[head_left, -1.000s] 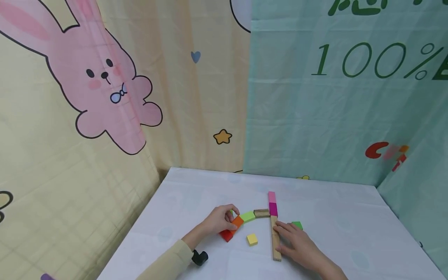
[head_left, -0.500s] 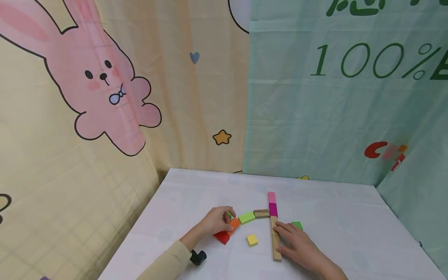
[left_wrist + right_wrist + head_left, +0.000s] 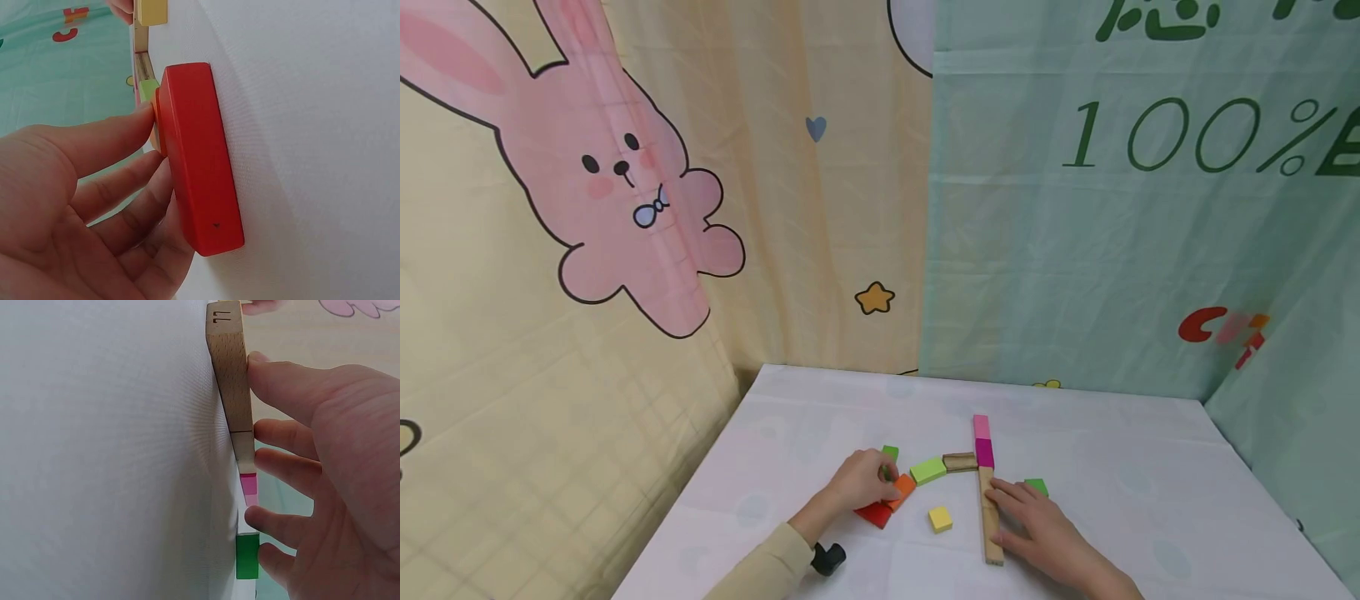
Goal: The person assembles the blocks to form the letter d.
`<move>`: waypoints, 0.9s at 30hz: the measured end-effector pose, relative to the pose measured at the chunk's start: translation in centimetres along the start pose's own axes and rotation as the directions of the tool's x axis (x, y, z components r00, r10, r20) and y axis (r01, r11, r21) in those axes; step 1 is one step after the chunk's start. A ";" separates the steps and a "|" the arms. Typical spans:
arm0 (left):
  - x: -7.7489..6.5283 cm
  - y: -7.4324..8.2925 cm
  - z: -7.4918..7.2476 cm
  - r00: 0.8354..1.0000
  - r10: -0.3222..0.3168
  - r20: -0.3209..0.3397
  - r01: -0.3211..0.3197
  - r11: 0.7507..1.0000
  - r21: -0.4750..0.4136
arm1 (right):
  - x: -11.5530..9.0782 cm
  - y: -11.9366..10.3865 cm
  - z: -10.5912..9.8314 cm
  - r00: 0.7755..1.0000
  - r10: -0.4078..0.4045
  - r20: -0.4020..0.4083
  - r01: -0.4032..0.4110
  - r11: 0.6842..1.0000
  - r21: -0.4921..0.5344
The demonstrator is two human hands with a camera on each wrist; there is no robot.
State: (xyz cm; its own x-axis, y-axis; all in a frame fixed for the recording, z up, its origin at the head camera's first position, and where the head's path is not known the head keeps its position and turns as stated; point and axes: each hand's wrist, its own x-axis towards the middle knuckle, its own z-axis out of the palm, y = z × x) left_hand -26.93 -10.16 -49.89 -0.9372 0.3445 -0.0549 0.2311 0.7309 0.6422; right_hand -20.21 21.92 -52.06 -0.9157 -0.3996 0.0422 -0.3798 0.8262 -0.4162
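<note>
My left hand (image 3: 859, 482) pinches the orange block (image 3: 902, 492), thumb on its near side and fingers curled behind. The red block (image 3: 200, 162) lies under the same fingers, at the orange block's near end. From there a lime block (image 3: 928, 472) and a brown-grained block (image 3: 960, 462) continue the curve to a straight row. That row has a pink block (image 3: 981, 427), a magenta block (image 3: 985, 453) and plain wooden blocks (image 3: 232, 381). My right hand (image 3: 1043, 533) rests its extended thumb and fingers along the wooden blocks.
A yellow block (image 3: 940, 519) sits inside the curve. One green block (image 3: 890, 452) stands behind my left hand, another (image 3: 1036, 485) beyond my right. A black object (image 3: 829, 559) shows by the left wrist. Printed curtains (image 3: 820, 217) border the white table (image 3: 1105, 450).
My left hand has shifted slightly left and nearer, taking the orange and red blocks along. More of the green block behind it shows. The right hand stays on the wooden blocks.
</note>
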 end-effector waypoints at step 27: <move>-0.4 0.7 0.4 0.999 -0.031 -0.014 0.032 0.998 0.056 | -0.1 0.3 0.3 0.999 -0.016 -0.028 0.016 1.000 -0.009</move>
State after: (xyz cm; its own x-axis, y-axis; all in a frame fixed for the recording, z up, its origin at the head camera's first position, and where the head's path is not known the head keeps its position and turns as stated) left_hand -26.33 -9.60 -49.71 -0.9476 0.3131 -0.0638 0.2155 0.7734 0.5962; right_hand -20.24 22.10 -52.48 -0.9127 -0.4019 0.0742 -0.3956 0.8230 -0.4077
